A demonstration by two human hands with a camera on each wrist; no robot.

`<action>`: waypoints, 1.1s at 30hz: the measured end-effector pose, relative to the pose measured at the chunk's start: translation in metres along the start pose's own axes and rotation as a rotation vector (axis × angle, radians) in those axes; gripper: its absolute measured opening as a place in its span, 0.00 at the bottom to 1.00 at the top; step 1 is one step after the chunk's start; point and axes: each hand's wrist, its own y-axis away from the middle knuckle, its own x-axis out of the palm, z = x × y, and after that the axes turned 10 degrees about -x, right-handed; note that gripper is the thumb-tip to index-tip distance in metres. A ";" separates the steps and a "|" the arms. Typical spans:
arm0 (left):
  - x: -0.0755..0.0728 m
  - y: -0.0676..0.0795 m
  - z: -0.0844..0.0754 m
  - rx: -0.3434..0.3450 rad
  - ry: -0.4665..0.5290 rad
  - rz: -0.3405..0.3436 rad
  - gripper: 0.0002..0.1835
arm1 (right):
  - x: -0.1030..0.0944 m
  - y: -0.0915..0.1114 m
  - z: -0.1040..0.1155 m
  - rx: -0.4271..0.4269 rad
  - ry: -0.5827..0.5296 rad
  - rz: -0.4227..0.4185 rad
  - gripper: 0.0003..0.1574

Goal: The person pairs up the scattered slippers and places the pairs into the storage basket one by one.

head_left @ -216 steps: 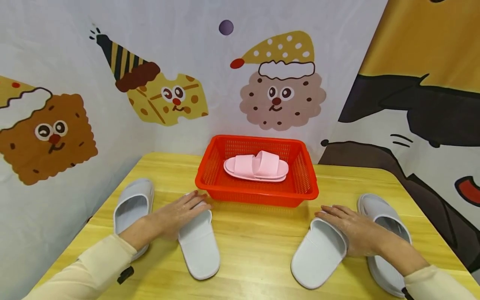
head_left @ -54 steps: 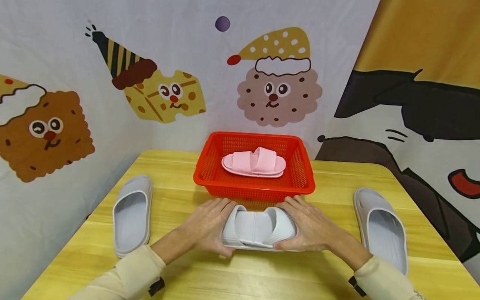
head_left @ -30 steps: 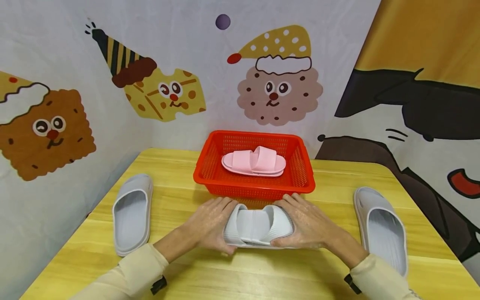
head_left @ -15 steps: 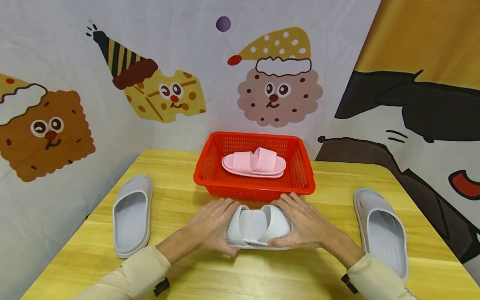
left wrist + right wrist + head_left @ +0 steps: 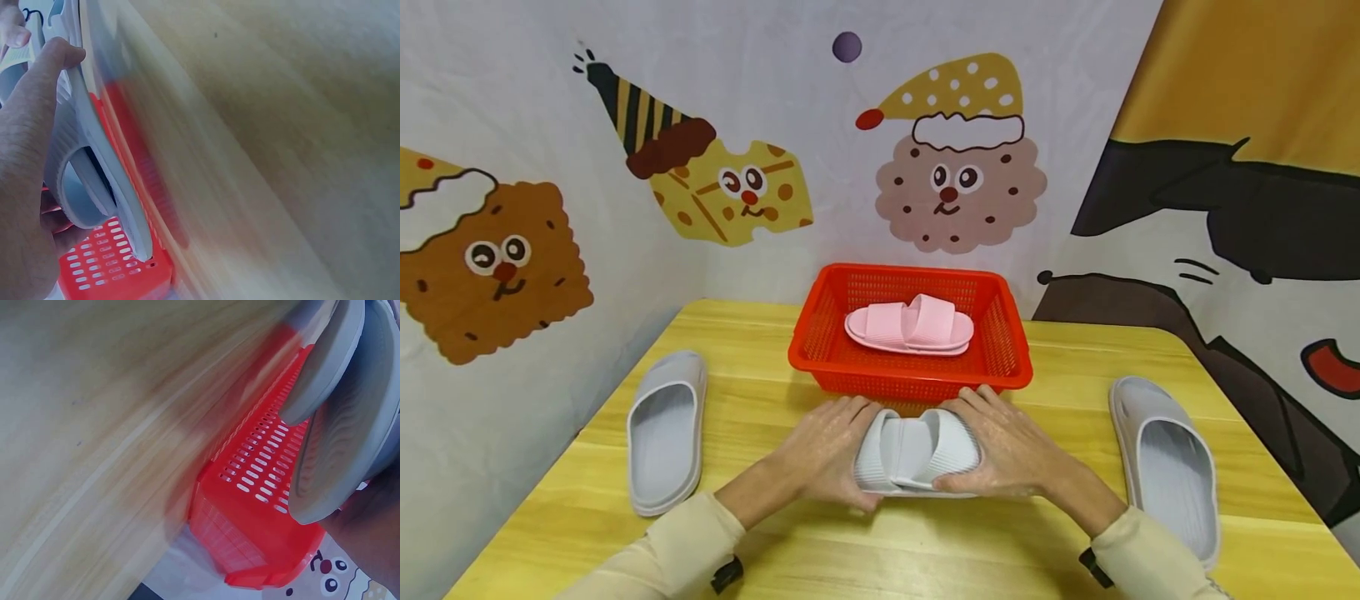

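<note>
In the head view, two light grey open-toe slippers (image 5: 913, 450) are pushed together with overlapping soles, close over the table in front of the red basket. My left hand (image 5: 827, 454) grips the strap end on the left, thumb at the near edge. From the right, my right hand (image 5: 1007, 450) grips the other strap end, its thumb also along the near side. The left wrist view has a slipper (image 5: 122, 184) tilted on edge beside the hand, the thumb on its sole edge. Two stacked soles (image 5: 344, 437) fill the upper right of the right wrist view.
The red basket (image 5: 910, 379) stands at the table's back, holding a pair of pink slippers (image 5: 934, 321). One grey closed-toe slipper (image 5: 662, 442) lies at the left edge, another grey slipper (image 5: 1176, 475) at the right. A cartoon-printed cloth (image 5: 850, 167) hangs behind the table (image 5: 887, 550).
The two light grey slippers, apart under one hand each at first, are now held together in the middle. Over the last second or two my hands have drawn slightly closer, overlapping them more.
</note>
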 end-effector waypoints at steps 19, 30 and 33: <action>0.001 0.002 -0.005 -0.009 0.012 0.007 0.58 | 0.007 0.001 0.003 0.009 -0.027 -0.009 0.49; 0.001 -0.003 -0.007 0.023 -0.014 -0.028 0.59 | 0.009 -0.002 0.004 0.032 -0.045 -0.022 0.50; 0.001 -0.002 -0.007 0.021 -0.028 -0.025 0.59 | 0.010 -0.002 0.004 0.022 -0.043 -0.026 0.50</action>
